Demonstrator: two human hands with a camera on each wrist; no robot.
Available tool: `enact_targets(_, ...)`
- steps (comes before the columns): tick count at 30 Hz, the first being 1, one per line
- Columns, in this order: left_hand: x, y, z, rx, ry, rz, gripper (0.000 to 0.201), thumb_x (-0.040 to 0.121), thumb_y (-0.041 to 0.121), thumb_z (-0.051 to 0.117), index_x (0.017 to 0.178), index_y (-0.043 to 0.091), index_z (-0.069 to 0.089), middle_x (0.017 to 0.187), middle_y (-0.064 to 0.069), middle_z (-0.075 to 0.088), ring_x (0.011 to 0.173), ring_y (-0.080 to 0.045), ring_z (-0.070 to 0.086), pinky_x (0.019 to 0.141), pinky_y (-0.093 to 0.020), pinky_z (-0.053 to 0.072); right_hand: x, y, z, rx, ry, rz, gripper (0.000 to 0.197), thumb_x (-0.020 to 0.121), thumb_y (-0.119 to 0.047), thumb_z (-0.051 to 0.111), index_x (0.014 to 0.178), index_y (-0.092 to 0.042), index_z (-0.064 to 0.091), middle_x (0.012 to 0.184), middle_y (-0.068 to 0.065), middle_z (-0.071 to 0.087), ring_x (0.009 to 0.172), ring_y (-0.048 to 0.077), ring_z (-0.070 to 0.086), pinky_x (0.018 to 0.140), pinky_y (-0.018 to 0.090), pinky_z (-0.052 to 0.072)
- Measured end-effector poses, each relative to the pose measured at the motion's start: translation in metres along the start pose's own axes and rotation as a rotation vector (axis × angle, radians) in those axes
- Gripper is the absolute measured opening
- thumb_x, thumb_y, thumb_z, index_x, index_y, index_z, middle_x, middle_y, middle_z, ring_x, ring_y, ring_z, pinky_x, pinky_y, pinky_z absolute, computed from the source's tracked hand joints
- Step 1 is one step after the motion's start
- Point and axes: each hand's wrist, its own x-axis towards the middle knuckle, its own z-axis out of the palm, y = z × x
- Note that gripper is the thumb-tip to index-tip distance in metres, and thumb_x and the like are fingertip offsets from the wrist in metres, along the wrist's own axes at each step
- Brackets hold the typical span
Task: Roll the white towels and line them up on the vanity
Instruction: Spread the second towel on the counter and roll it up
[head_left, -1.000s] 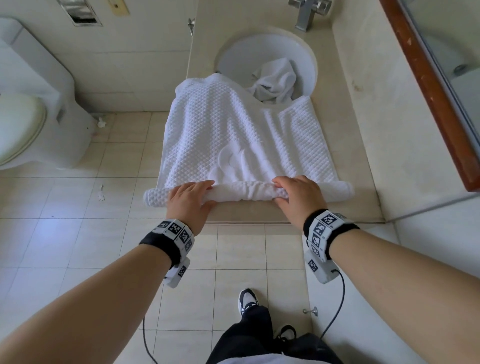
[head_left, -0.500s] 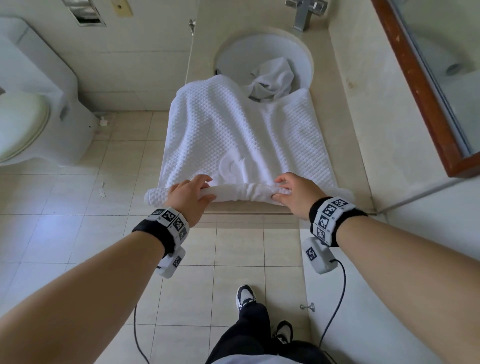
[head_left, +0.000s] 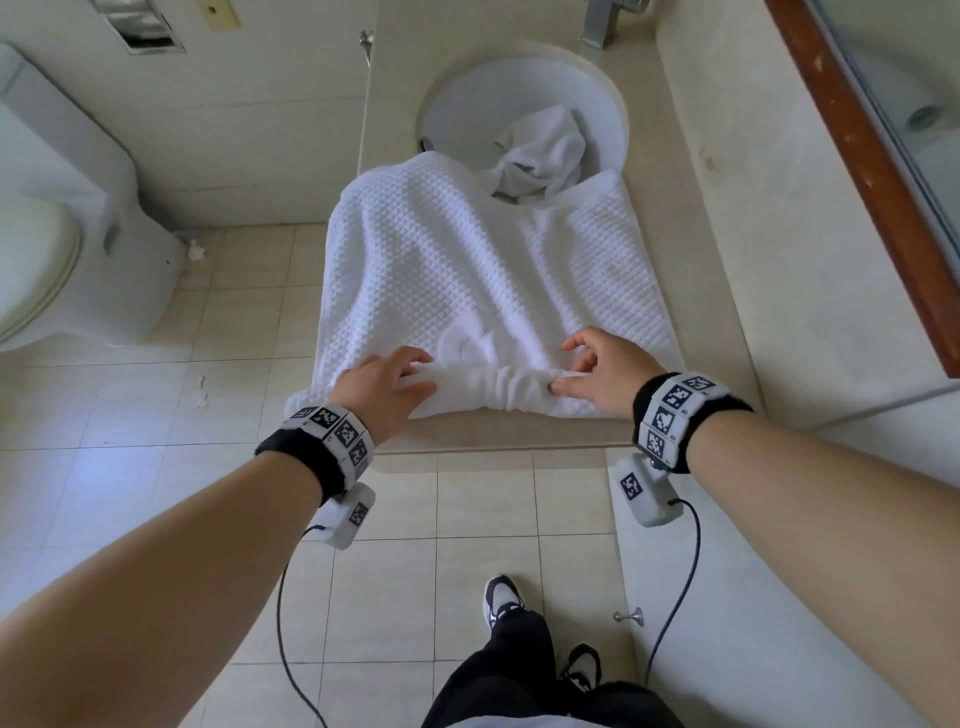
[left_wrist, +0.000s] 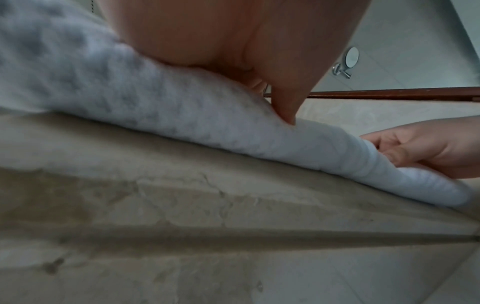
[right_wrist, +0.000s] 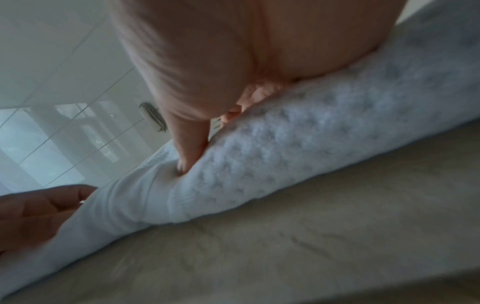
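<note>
A white waffle towel lies spread on the beige vanity, its far end drooping over the sink rim. Its near edge is rolled into a thin roll along the counter's front edge. My left hand grips the roll left of centre, fingers over it and thumb in front. My right hand holds the roll right of centre, fingers arched over it and thumb pressed into it. A second white towel lies crumpled in the sink.
The round sink and faucet are at the far end of the vanity. A wood-framed mirror runs along the right. A toilet stands on the left over tiled floor. The towel's left part overhangs the counter side.
Both hands went from lying flat on the roll to gripping it. The roll has turned slightly further onto the towel, and my right fingers have lifted and arched over it.
</note>
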Motion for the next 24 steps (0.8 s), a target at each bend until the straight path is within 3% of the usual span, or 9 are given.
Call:
enact_targets(4, 0.011, 0.000, -0.003, 0.142, 0.060, 0.060, 0.047, 0.086, 0.064, 0.046, 0.130, 0.046, 0.045, 0.127, 0.012, 0.052, 0.126, -0.019, 0.040, 0.108, -0.046, 0.034, 0.012, -0.001, -0.010, 0.031, -0.004, 0.009, 0.074, 0.062, -0.059, 0.086, 0.124, -0.033, 0.054, 0.103, -0.011, 0.060, 0.097, 0.007, 0.060, 0.089, 0.031, 0.050)
enact_targets(8, 0.015, 0.004, -0.003, 0.261, 0.091, 0.106, 0.060, 0.084, 0.077, 0.035, 0.133, 0.043, 0.042, 0.132, 0.008, 0.048, 0.127, -0.020, 0.040, 0.107, -0.045, 0.033, 0.020, 0.004, -0.006, -0.126, 0.110, -0.051, 0.083, 0.056, -0.088, 0.065, 0.120, -0.036, 0.056, 0.090, -0.017, 0.061, 0.087, 0.005, 0.060, 0.084, 0.035, 0.054)
enact_targets(16, 0.024, 0.011, -0.011, 0.272, 0.055, 0.108, 0.066, 0.076, 0.087, 0.037, 0.128, 0.046, 0.044, 0.129, 0.010, 0.047, 0.124, -0.018, 0.041, 0.107, -0.044, 0.031, 0.030, 0.005, -0.006, -0.201, 0.191, -0.139, 0.089, 0.056, -0.094, 0.057, 0.120, -0.032, 0.056, 0.086, -0.016, 0.057, 0.085, 0.011, 0.057, 0.079, 0.040, 0.055)
enact_targets(20, 0.022, 0.027, -0.010, 0.275, 0.084, 0.206, 0.052, 0.084, 0.068, 0.053, 0.129, 0.043, 0.049, 0.122, 0.011, 0.047, 0.120, -0.017, 0.039, 0.106, -0.039, 0.028, 0.029, 0.007, -0.006, -0.204, 0.198, -0.149, 0.086, 0.058, -0.090, 0.061, 0.120, -0.030, 0.058, 0.089, -0.016, 0.058, 0.086, 0.010, 0.058, 0.080, 0.038, 0.056)
enact_targets(24, 0.015, 0.044, -0.007, 0.086, 0.148, 0.194, 0.034, 0.090, 0.041, 0.065, 0.123, 0.035, 0.058, 0.103, 0.015, 0.056, 0.105, -0.014, 0.048, 0.099, -0.037, 0.039, 0.023, 0.001, -0.005, -0.285, 0.228, -0.165, 0.073, 0.066, -0.084, 0.063, 0.114, -0.029, 0.059, 0.098, -0.011, 0.059, 0.095, 0.014, 0.055, 0.082, 0.038, 0.052)
